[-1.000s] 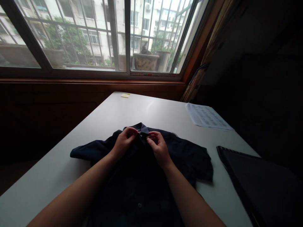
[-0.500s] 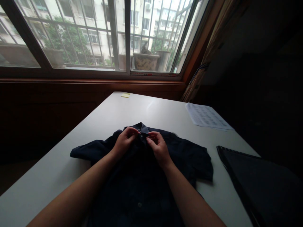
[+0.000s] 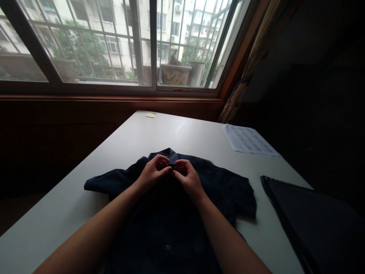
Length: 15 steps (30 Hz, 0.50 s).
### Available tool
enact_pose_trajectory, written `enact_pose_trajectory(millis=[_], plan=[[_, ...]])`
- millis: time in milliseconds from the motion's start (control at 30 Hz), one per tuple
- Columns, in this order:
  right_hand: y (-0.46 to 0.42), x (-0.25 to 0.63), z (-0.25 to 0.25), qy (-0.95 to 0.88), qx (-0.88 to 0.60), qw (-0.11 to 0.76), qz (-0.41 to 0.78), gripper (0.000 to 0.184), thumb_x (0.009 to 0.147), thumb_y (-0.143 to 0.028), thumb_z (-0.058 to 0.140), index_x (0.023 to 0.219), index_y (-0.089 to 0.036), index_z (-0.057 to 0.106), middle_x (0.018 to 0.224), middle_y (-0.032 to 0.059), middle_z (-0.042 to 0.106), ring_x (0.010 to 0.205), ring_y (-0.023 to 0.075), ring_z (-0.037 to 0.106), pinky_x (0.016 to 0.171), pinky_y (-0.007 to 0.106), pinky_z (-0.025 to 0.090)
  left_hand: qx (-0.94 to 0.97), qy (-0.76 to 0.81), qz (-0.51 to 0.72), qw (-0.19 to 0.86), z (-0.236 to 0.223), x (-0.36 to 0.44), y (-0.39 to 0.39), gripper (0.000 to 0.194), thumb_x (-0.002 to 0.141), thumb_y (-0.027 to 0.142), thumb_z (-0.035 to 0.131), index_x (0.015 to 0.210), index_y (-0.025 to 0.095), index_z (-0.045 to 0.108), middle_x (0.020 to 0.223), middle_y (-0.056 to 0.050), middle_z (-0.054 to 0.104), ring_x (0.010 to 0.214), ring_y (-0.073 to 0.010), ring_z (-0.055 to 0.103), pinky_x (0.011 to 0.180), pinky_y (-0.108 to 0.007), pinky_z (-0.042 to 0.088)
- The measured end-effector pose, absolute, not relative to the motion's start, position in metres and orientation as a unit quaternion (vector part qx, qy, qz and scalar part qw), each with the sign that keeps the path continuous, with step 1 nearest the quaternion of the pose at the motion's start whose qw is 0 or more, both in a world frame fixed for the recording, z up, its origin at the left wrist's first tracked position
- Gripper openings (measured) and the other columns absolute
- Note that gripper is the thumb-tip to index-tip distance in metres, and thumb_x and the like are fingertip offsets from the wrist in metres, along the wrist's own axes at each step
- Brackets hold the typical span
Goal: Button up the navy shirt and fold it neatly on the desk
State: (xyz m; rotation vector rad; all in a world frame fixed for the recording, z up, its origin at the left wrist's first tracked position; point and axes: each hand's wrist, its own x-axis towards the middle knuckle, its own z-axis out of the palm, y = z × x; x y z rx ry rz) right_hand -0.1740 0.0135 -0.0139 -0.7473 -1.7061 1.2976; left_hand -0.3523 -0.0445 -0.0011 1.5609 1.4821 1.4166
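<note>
Shirt (image 3: 168, 220): navy, short-sleeved and button-fronted, it lay face up near the middle of the white table (image 3: 71, 205), collar toward the window and lower part toward the person.
Collar (image 3: 173, 155): its points stood up slightly between the two hands.
Left hand (image 3: 154, 170): the fingers were bent toward the thumb, pinching the collar's front edge.
Right hand (image 3: 189, 177): thumb and forefinger gripped the opposite side of the collar front, close to the left thumb.
Shirt button (image 3: 168, 247): pale, it showed low on the front, between the forearms.
Sleeves (image 3: 242, 198): both were spread outward on the tabletop.
Dark fabric item (image 3: 310, 217): it lay flat at the right, apart from the shirt; its exact kind could not be told.
Printed sheets (image 3: 249, 140): they rested by the table's far right edge.
Sticky note (image 3: 151, 114): yellow, it sat near the far left corner.
Window (image 3: 154, 49): barred outside, it stood beyond the table, flowerpot (image 3: 175, 74) behind the glass.
Curtain (image 3: 241, 85): patterned, it hung tied at the window's right.
</note>
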Motion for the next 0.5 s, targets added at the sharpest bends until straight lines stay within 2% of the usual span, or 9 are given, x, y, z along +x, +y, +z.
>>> enact_pose_trajectory(millis=[500], plan=[[0.0143,-0.1734,-0.0139,-0.682,-0.318,0.440,0.490,0.027,0.084,-0.026,0.065,0.110,-0.024,0.061,0.094,0.0026,0.068,0.086,0.0201,0.065,0.081,0.034,0.052,0.595,0.524,0.527,0.305,-0.0053,-0.3535,-0.0458,0.028,0.087,0.032,0.070,0.111,0.020,0.060,0.092,-0.003,0.068,0.087,-0.0191,0.065,0.079,-0.031,0.049]])
